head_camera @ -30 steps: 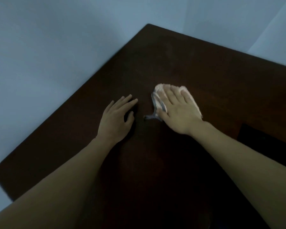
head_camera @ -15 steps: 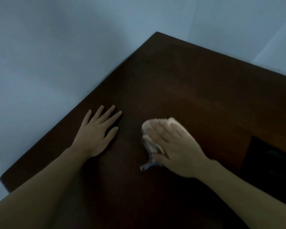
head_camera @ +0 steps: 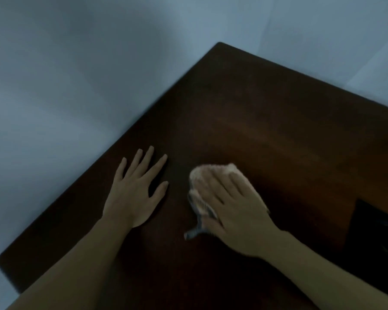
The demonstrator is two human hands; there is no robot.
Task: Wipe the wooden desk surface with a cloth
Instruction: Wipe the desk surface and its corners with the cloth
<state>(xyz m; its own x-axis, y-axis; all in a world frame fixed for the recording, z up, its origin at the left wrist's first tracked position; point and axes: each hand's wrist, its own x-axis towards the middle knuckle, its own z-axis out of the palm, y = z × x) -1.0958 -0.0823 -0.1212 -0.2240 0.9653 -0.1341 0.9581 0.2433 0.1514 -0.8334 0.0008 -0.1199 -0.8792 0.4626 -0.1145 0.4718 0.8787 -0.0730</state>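
Nearest, two bare forearms reached in over the dark worktop (head_camera: 267, 113). The right hand (head_camera: 231, 209) lay flat on the cloth (head_camera: 211, 172), fingers straight, pressing it down; a grey strip of cloth poked out by the thumb. The cloth sat mid-worktop, just right of the left hand (head_camera: 133, 193), which rested spread and flat on the wood, holding nothing. The wiping stroke looked under way. Judging by the bare wood beyond, the next pass called for pushing the cloth toward the far corner, keeping pressure even.
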